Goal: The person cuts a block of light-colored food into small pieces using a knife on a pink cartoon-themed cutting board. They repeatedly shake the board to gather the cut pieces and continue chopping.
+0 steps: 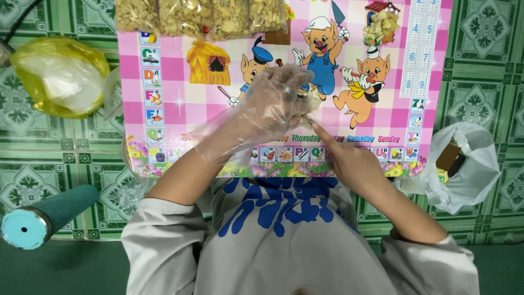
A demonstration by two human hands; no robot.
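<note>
Two hands over the middle of the desk (180, 87), close together. Left hand (273, 104) in a clear glove, fingers curled in around a small pale piece (313, 100); hard to see what kind through the glove. Right hand (352, 161) bare, nearer the front edge, fingers narrow and pinched on a thin stick (307, 119). Stick tip pointing up at the piece, touching it or just beside it; cannot tell which.

Looks like the middle of a small job: poking or picking at the piece with the stick. Likely calls for a still left hand, a soft push, and care not to jab the glove.

Left arm bent, coming in from the left front corner, wrist lifted off the desk. Right arm bent too, coming in from the right front corner, wrist low near the front edge.

Along the far edge, clear bags (202, 16) full of yellow bits. Off the desk on the floor: a yellow bag (60, 76) by the left edge, a white bag (464, 164) by the right edge, and a teal roll (46, 216) well apart at the left.
</note>
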